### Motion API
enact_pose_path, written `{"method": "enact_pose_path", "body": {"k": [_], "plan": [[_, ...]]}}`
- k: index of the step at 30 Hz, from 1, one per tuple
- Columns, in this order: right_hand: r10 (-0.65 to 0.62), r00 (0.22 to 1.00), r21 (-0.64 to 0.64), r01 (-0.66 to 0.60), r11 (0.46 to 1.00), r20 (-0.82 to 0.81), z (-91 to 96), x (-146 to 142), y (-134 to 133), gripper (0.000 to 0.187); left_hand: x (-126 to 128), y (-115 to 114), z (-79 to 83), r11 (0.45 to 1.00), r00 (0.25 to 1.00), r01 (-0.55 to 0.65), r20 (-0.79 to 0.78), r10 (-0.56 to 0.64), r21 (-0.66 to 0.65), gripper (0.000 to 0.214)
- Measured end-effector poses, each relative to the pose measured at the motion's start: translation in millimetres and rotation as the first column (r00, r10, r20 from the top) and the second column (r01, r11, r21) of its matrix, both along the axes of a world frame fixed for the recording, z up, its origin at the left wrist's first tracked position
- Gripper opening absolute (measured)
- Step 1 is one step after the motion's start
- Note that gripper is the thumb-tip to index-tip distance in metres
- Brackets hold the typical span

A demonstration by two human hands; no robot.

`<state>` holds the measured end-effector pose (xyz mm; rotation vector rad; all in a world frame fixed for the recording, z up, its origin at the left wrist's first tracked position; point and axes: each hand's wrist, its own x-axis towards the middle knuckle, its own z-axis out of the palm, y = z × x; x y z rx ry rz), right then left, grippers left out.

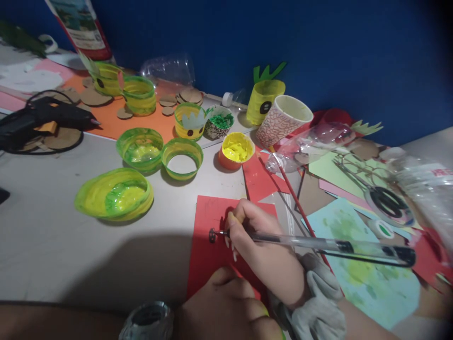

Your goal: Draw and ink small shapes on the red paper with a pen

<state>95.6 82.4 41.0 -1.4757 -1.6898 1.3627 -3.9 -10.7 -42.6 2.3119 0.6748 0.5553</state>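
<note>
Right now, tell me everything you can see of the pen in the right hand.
The pen is a slim clear plastic barrel with a black rear end, lying nearly level, pointing left. The right hand pinches it near the front; its thin tip, ending in a small dark knob, sits over the red paper.

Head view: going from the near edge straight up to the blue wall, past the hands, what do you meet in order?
Nearest, the left hand on the red paper → right hand holding the pen → orange pot of yellow paint → yellow container with green leaves.
</note>
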Motion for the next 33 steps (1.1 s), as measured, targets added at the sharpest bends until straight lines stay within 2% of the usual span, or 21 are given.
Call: {"method": "enact_pose_path", "body": {"k": [5, 10, 16, 24, 29, 33], "plan": [[-0.01, 1.0, -0.003, 0.01, 1.0, -0.005, -0.5, 0.0, 0.2, 0.027, -0.7, 1.6, 1.0, 1.0, 1.0, 0.019, 0.003, -0.019, 0.018, 0.02], [0.0, 1.0, 0.044, 0.0, 0.999, 0.016, -0.7, -0.4, 0.7, 0.027, -1.6, 4.6, 3.3, 0.999, 1.0, 0.021, 0.016, -0.022, 0.037, 0.021], [0.003, 1.0, -0.016, -0.003, 1.0, -0.023, -1.2, -0.5, 1.4, 0.025, 2.2, 1.1, 3.0, 1.0, 1.0, -0.008, 0.009, 0.008, 0.028, 0.022], [-0.004, 0.999, -0.019, 0.004, 1.0, -0.043, -0.3, -1.5, 0.9, 0.027, -3.1, 4.9, 8.0, 1.0, 1.0, -0.005, 0.017, 0.005, 0.012, 0.025], [-0.003, 1.0, 0.002, 0.003, 1.0, -0.009, -1.1, 0.6, -0.1, 0.026, -0.7, 1.3, 4.0, 1.0, 1.0, -0.009, 0.005, 0.009, 0.008, 0.023], [-0.022, 0.999, -0.015, 0.021, 1.0, -0.045, -2.5, 0.7, -0.1, 0.027, 2.0, -2.1, 1.0, 1.0, 1.0, 0.001, 0.004, -0.001, 0.0, 0.021]]}}
